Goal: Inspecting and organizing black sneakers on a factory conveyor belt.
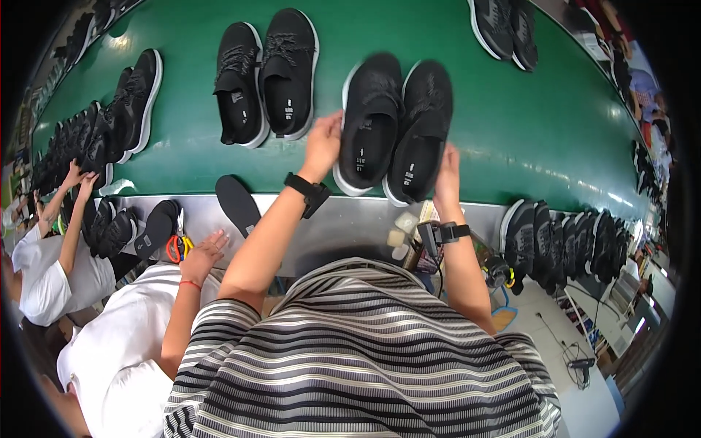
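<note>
A pair of black lace-up sneakers with white soles is held side by side over the green table, toes pointing away from me. My left hand (323,146) is closed on the outer side of the left sneaker (374,106), fingertips against its white sole edge. At the heel side of the right sneaker (426,102), my right hand (447,175) grips the outer edge, its fingers partly hidden. The two shoes touch or nearly touch each other. Farther left, another pair of black sneakers (289,73) rests on the table, close to my left hand.
The green table (453,29) has a metal front ledge (328,219) bearing a black insole (237,204) and orange-handled scissors (177,244). Black shoes (520,237) line the right edge; another pair (504,33) lies far right. Co-workers in white (124,350) sit at left, near more shoes.
</note>
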`<state>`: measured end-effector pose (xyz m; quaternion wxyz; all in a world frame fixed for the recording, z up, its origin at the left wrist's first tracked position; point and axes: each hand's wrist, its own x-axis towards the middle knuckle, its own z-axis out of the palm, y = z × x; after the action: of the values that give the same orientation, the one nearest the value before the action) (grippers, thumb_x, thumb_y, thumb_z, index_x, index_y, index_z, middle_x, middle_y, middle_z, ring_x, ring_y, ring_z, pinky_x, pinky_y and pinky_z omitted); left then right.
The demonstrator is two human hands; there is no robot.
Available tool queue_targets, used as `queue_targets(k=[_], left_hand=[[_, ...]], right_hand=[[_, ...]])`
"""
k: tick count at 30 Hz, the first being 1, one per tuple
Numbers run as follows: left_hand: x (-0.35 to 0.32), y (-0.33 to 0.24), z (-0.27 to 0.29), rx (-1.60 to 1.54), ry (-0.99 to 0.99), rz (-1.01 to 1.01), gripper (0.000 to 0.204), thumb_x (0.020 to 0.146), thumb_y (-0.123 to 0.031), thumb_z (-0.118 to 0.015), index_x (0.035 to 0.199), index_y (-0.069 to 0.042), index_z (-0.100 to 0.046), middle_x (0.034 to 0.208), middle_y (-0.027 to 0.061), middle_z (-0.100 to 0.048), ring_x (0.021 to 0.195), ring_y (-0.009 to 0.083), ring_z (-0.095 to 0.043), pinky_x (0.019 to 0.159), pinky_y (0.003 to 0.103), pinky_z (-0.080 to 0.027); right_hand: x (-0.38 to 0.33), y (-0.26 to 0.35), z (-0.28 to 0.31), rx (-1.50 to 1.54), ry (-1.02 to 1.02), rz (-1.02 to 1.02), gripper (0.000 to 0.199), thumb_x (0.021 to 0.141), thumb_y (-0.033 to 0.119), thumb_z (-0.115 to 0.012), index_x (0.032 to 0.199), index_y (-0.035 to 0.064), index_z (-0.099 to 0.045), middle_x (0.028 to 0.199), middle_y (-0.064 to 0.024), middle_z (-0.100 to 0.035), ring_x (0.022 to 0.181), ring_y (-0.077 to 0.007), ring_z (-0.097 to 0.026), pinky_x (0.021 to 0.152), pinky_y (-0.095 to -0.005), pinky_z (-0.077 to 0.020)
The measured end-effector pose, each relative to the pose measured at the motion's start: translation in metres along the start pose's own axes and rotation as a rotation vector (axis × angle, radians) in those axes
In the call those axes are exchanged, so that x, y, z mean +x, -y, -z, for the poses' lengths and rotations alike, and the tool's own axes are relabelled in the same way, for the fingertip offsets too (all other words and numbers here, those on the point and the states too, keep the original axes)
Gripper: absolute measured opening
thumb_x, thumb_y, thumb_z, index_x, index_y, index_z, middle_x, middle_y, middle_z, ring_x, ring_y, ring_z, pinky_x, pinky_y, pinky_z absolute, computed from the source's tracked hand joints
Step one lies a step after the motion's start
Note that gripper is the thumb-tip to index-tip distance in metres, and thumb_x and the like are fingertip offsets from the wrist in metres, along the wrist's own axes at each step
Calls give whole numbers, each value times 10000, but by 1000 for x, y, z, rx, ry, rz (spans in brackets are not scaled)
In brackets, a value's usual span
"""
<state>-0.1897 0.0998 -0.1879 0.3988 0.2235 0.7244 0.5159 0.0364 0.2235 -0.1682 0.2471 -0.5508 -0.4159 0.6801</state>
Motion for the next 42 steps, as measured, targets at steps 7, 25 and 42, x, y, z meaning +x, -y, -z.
queue_targets(k=[7,25,42], left_hand=[[-40,23,9,-259,82,83,350,936,-22,-387,1254,-4,-531,1133,75,-610,1065,149,-540,926,263,-410],[-114,45,72,-159,-92,315,242,947,-111,-491,1155,-21,-575,1009,68,-654,897,116,-590,791,248,-456],[-67,19,85,341,-206,16,253,863,-152,-639,1055,13,-628,842,133,-676,701,156,-632,604,280,-476]], right_hand=[[-20,35,14,-925,-25,345,386,787,-3,-579,1166,66,-575,1069,-135,-575,970,-253,-556,761,-350,-444],[66,146,-95,-1892,584,1516,131,747,128,-539,865,134,-594,1016,-6,-534,827,-179,-531,721,-346,-392],[93,149,-123,-1051,365,1018,156,840,217,-677,906,77,-666,729,-38,-647,636,-93,-568,590,-248,-467]])
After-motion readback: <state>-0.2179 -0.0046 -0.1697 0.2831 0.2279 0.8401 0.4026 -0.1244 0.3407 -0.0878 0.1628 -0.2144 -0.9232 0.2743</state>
